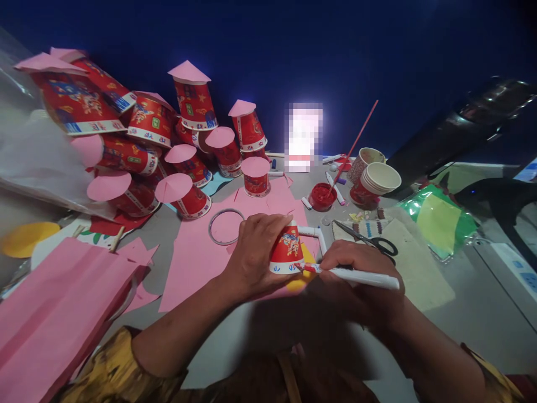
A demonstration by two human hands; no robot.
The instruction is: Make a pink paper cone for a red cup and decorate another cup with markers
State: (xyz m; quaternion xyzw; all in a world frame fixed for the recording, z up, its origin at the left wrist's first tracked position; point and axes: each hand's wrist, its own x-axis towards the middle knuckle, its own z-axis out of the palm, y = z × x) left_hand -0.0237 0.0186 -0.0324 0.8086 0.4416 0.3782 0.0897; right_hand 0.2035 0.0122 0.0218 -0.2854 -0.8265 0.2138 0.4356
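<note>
My left hand (255,252) is closed around a red paper cup (288,245), held upside down, its white rim facing me at the bottom. Blue and red marks show along that rim. In my right hand (361,274) is a white marker pen (364,277), gripped near its red-stained tip. The tip meets the cup's white rim at its right part. Beneath both hands lie pink paper sheets (193,268) and a yellow piece (297,284). Just behind the cup rests another white pen (309,230), partly hidden.
Several red cups with pink cone tops (193,95) are piled at the back left. A red paint pot (322,197) with a stick, stacked paper cups (381,179) and scissors (377,242) lie to the right. A grey ring (210,228) and a pink bag (62,313) are left.
</note>
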